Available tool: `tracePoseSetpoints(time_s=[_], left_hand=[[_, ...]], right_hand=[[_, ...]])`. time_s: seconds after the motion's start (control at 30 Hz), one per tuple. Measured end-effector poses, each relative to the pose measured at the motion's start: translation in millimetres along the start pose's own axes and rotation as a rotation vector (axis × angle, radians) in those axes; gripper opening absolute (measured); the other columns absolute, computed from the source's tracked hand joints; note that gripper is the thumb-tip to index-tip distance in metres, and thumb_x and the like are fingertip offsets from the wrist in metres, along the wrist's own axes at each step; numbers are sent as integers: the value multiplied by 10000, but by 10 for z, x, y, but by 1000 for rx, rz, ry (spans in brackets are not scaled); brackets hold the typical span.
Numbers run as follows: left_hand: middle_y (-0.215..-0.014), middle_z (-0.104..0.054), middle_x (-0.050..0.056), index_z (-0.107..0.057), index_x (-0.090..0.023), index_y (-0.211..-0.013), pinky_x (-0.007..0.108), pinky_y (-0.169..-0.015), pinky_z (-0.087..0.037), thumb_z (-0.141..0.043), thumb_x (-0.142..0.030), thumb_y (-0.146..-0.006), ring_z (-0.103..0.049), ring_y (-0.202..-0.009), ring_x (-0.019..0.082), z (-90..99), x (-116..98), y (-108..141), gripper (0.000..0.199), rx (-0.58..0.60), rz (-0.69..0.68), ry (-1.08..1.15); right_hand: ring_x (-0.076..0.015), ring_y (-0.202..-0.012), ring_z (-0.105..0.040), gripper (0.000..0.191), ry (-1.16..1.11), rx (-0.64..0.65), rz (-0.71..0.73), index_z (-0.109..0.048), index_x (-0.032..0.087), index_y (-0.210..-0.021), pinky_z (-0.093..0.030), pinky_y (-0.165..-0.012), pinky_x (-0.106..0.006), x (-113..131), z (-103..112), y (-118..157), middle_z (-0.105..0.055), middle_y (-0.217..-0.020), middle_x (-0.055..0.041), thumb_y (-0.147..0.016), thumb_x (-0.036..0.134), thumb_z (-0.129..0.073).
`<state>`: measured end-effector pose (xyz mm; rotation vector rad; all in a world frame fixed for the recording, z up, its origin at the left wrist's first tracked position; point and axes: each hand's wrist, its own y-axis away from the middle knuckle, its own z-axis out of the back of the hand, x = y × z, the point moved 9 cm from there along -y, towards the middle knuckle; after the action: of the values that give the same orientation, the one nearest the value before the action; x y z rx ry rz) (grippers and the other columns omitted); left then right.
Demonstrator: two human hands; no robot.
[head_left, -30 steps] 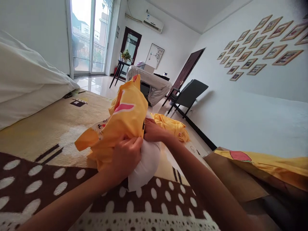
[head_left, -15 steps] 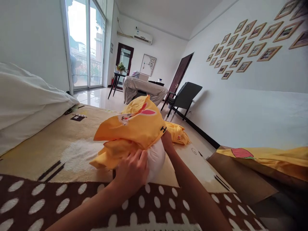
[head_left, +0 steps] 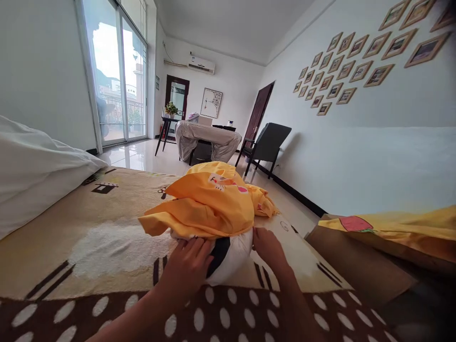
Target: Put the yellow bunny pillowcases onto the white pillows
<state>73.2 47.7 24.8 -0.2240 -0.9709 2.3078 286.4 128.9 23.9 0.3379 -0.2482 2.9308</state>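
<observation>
A yellow pillowcase (head_left: 213,204) with a rabbit print is bunched over a white pillow (head_left: 237,256), whose near end sticks out. My left hand (head_left: 190,261) is closed on the case's lower edge, beside a dark patch on the pillow. On the other side, my right hand (head_left: 269,247) pinches the right edge where case and pillow meet; which layers its fingers hold is hidden. Both lie on a beige and brown blanket (head_left: 117,204) with white spots. Another bundle of yellow cloth (head_left: 263,202) rests just behind.
White bedding (head_left: 42,166) is heaped at the left. A yellow cloth (head_left: 399,228) with a strawberry print lies over a brown box (head_left: 366,261) at the right. Farther back stand a dark chair (head_left: 272,142) and a covered table (head_left: 208,133).
The pillowcase has come down farther and its loose flap has shifted. My right hand has moved lower and nearer along the right edge. The view has turned slightly right.
</observation>
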Motion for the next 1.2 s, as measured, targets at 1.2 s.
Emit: tracePoseSetpoints(time_s=[1.2], left_hand=[[-931,-581,72,-578,-166,-879,414,-785,-291,-426,-111,-907,-489,-921,256,-217,570,-69,164,67,167,-27]], right_hand=[[-158,-682,-456,164,-553,-616,846,-558,175,-729,-311,-622,-273,1367,-61,1082,-546,-673,-25,-825,70,-477]])
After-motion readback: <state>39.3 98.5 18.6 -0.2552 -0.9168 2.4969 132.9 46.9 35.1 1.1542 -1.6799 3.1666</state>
